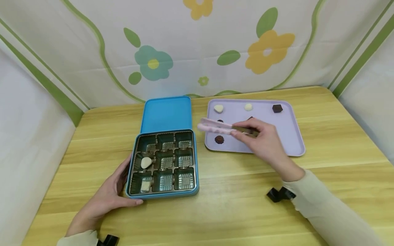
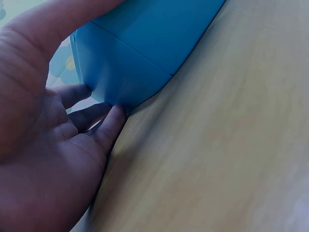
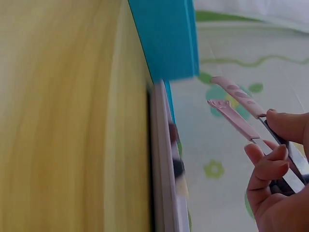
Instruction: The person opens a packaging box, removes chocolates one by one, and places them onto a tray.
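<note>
My right hand (image 1: 263, 136) holds pink-tipped metal tongs (image 1: 215, 126) above the left part of a lilac tray (image 1: 289, 136). The tongs' tips (image 3: 219, 103) stand apart with nothing between them. On the tray lie a white chocolate (image 1: 218, 108), a round white one (image 1: 248, 107), a dark angular one (image 1: 277, 108) and a dark fluted one (image 1: 219, 139); other dark pieces are partly hidden. My left hand (image 1: 106, 194) grips the front left corner of a blue tin (image 1: 163, 195), fingers along its side, thumb at its front. The tin's divided insert holds a white rounded chocolate (image 1: 146, 162) at middle left and a pale square one (image 1: 145, 186) at front left.
Behind the tin lies its blue lid (image 1: 167, 114), adjoining the tin's back edge. Tin and tray stand side by side on a wooden table (image 1: 221, 212), a narrow gap between them. A flower-printed cloth (image 1: 191, 51) rises at the table's back edge.
</note>
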The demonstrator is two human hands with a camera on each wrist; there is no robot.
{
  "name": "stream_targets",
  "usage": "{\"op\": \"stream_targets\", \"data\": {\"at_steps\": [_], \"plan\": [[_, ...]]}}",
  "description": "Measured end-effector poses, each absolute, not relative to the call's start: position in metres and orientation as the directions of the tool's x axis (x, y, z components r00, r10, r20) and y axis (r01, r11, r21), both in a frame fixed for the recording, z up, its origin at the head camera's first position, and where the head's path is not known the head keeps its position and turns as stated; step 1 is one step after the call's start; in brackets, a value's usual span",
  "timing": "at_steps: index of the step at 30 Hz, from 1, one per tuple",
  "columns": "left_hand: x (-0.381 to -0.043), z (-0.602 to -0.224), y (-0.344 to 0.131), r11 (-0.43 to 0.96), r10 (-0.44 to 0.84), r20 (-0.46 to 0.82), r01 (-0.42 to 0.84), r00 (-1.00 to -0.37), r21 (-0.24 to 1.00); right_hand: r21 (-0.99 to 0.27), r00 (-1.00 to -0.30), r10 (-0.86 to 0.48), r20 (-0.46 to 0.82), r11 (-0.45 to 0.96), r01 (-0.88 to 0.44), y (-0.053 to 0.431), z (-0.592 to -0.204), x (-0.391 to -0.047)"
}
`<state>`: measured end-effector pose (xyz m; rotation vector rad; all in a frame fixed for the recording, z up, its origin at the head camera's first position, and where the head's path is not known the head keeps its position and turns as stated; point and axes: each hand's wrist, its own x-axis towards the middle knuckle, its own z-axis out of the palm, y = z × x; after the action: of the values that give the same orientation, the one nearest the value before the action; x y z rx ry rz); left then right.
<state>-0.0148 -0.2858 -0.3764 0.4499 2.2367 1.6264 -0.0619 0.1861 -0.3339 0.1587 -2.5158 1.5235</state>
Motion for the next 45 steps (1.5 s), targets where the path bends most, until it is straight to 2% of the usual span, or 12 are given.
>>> {"op": "stream_targets", "data": {"at_steps": [7,14,24,31,37,42,45], "plan": [[-0.014,-0.379,-0.283,0.299,0.436,-0.088,0.052,-0.896,0.953,-0.861,-0.932,-0.205,0.300,0.362,-0.357,0.132,-0.335,-0.062],[-0.014,-0.378,-0.281,0.299,0.435,-0.087,0.052,-0.896,0.953,-0.769,-0.820,-0.382,0.427,0.325,-0.551,0.100,-0.330,-0.062],[-0.014,-0.376,-0.281,0.293,0.445,-0.097,0.042,-0.890,0.955,-0.748,-0.775,-0.471,0.421,0.303,-0.590,0.078,-0.321,-0.064],[-0.015,-0.377,-0.283,0.288,0.452,-0.088,0.052,-0.888,0.956,-0.678,-0.757,-0.569,0.323,0.419,-0.604,0.060,-0.290,-0.072],[-0.013,-0.376,-0.284,0.302,0.442,-0.098,0.045,-0.892,0.952,-0.520,-0.702,-0.694,0.157,0.547,-0.657,0.023,-0.262,-0.084],[-0.014,-0.378,-0.285,0.312,0.447,-0.088,0.062,-0.890,0.948,-0.379,-0.654,-0.756,0.035,0.595,-0.709,-0.009,-0.248,-0.088],[-0.016,-0.379,-0.285,0.310,0.458,-0.075,0.080,-0.886,0.947,-0.305,-0.626,-0.780,0.009,0.594,-0.744,-0.017,-0.241,-0.087]]}}
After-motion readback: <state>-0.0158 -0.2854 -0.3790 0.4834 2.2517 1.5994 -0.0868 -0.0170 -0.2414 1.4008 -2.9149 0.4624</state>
